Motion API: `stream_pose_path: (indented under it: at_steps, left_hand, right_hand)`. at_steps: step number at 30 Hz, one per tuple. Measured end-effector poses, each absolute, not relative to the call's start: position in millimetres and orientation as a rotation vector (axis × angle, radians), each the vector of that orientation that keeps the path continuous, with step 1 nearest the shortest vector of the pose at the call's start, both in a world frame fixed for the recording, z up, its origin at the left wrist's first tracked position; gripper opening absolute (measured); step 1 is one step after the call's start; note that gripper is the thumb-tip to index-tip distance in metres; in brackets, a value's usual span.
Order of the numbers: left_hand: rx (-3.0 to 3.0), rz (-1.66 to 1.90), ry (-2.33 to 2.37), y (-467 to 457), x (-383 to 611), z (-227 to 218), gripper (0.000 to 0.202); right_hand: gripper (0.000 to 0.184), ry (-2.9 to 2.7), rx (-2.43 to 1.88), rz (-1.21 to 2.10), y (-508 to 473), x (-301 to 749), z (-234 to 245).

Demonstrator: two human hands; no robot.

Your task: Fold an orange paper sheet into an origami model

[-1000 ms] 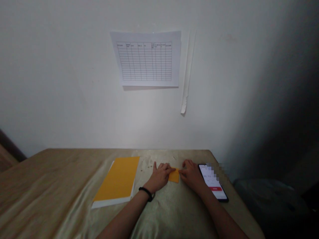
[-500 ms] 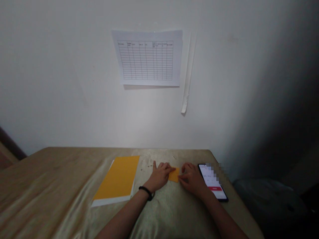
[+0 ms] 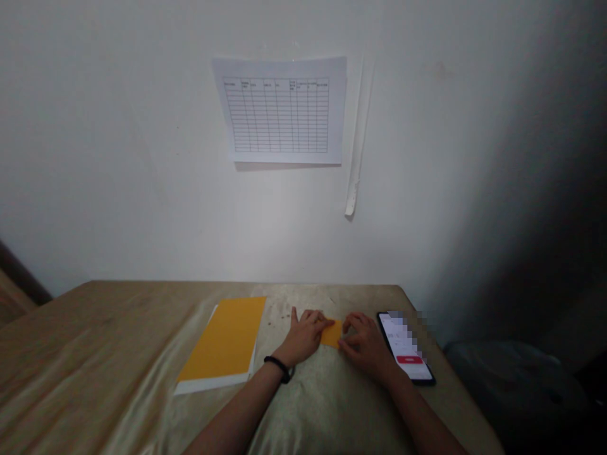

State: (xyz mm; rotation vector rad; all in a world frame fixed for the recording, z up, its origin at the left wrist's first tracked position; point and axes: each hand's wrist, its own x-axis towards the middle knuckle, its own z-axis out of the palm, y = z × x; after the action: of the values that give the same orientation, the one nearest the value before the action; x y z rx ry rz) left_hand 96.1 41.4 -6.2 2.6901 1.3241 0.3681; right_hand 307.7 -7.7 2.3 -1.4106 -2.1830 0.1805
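Note:
A small folded orange paper (image 3: 331, 333) lies on the cloth-covered table (image 3: 118, 354) between my hands. My left hand (image 3: 303, 335), with a black band on its wrist, lies flat on the paper's left part, fingers stretched out. My right hand (image 3: 363, 341) is curled at the paper's right edge, fingertips pinched against it.
A stack of orange sheets (image 3: 227, 344) over white ones lies to the left of my hands. A phone (image 3: 405, 347) with a lit screen lies to the right, near the table's edge. A printed grid sheet (image 3: 281, 110) and a white strip (image 3: 355, 164) hang on the wall.
My right hand has slid down the paper's right edge and curled more tightly. My left hand has stayed pressed on the paper.

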Motion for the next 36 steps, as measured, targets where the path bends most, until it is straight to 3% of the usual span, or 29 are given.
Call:
stream_pose_path:
  at_steps: [5,16,36]
  left_hand:
    - [2.689,0.346,1.332,40.8,96.3,-5.2,0.050]
    - [2.680,0.423,1.340,43.8,95.6,-9.0,0.052]
    - [2.679,0.416,1.414,44.3,92.3,-9.9,0.047]
  right_hand:
    - [0.033,-2.065,-1.520,0.171,0.6,310.5,-1.0]
    - [0.026,-2.067,-1.729,0.061,10.2,308.4,-10.8]
    - [0.023,-2.181,-1.305,0.239,-11.2,304.4,2.3]
